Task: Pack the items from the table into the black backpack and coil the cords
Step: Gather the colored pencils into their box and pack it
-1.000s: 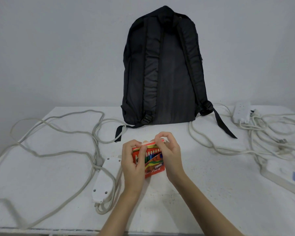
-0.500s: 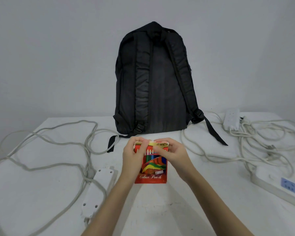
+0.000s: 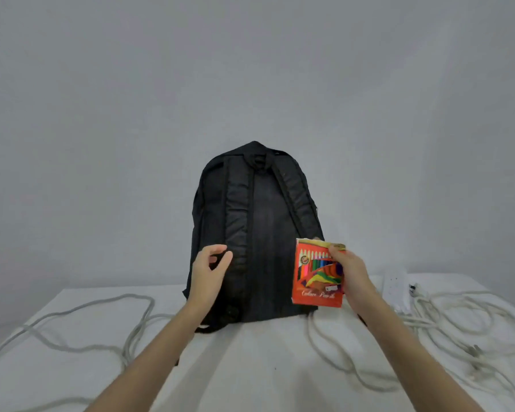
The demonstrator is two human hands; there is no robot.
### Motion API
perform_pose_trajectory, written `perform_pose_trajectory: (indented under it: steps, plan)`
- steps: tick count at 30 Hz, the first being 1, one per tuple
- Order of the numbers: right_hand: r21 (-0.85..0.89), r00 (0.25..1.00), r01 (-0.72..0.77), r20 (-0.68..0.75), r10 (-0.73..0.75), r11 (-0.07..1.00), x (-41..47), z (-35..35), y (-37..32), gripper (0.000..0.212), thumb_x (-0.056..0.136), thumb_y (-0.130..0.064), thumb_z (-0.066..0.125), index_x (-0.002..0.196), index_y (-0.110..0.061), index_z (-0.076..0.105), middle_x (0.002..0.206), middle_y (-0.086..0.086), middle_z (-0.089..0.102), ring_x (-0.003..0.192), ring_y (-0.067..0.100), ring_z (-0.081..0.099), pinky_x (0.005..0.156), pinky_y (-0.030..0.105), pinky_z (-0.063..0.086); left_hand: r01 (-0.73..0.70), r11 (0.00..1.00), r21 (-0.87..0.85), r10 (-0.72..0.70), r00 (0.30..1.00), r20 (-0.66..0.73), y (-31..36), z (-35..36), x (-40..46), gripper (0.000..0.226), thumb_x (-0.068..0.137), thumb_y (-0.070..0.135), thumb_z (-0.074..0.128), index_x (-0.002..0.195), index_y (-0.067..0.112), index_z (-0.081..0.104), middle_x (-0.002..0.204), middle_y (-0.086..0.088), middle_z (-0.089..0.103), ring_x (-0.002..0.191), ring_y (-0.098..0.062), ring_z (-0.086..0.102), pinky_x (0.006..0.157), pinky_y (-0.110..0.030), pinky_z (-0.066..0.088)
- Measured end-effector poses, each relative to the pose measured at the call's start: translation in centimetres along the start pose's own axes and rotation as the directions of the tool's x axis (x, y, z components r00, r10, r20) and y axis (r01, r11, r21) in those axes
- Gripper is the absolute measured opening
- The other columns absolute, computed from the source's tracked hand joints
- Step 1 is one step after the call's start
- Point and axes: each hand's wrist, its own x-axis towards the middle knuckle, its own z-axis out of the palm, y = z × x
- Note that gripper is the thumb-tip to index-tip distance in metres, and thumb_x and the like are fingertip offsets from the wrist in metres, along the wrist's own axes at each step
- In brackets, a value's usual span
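Both forearms reach forward over the white table (image 3: 250, 367). The right hand (image 3: 351, 275) grips the upright coloured-pencil box (image 3: 317, 273) by its right edge; the left hand (image 3: 210, 270), loosely curled, holds nothing, before the black backpack (image 3: 265, 233) standing against the wall.

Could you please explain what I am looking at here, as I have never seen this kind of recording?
There is no machine: a person wears a camera on the head, so you look forward and down at their own two arms. The right hand holds a red box of colour pencils in the air. The left hand holds nothing and reaches toward the black backpack, which stands upright on the white table, straps facing the camera. Pale cords sprawl loose on both sides, and a white power strip lies at the right.
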Motion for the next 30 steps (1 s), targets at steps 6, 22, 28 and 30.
perform_pose_trajectory:
  steps: [6,22,28,30]
  plan:
    - [0.042,1.0,-0.017,-0.006,0.017,0.999,6.5,0.7,-4.2,0.022,0.091,-0.029,0.048,0.087,-0.01,0.059,0.082,0.01,0.065,0.07,0.024,0.063,0.066,0.032,0.05,0.288,0.932,-0.221,-0.293,0.956,0.007,-0.2,-1.4,6.7,0.054,0.091,0.038,0.056,0.132,0.007,0.043,0.131,-0.004,0.049,0.119,-0.022,0.049,0.107,-0.04,0.038]
    - [0.421,0.976,-0.186,0.186,0.116,0.888,9.1,0.7,-1.9,0.021,0.065,-0.029,0.048,0.057,-0.01,0.055,0.083,0.009,0.061,0.069,0.021,0.054,0.062,0.028,0.039,0.376,0.637,-0.673,-0.447,0.892,0.076,0.4,-0.4,8.2,0.067,0.098,0.056,0.019,0.104,0.009,0.067,0.111,-0.012,0.063,0.102,-0.025,0.059,0.095,-0.038,0.042]
    - [0.798,0.983,-0.124,0.181,-0.039,0.59,6.2,-0.4,-0.2,0.024,0.075,-0.027,0.052,0.056,-0.013,0.054,0.061,0.002,0.059,0.087,0.027,0.069,0.091,0.036,0.047,0.348,0.503,-0.791,-0.406,0.903,0.139,0.9,-0.3,4.7,0.07,0.096,0.053,0.03,0.058,0.014,0.074,0.067,-0.007,0.071,0.07,-0.022,0.067,0.063,-0.028,0.054]
    - [0.822,0.976,-0.128,0.204,-0.077,0.555,5.5,-0.8,0.5,0.029,0.058,-0.027,0.072,0.068,-0.017,0.046,0.071,0.003,0.057,0.097,0.027,0.066,0.08,0.037,0.054,0.342,0.535,-0.772,-0.383,0.913,0.139,0.9,-0.4,3.9,0.061,0.095,0.052,0.034,0.063,0.016,0.071,0.067,-0.005,0.07,0.066,-0.019,0.066,0.062,-0.026,0.053]
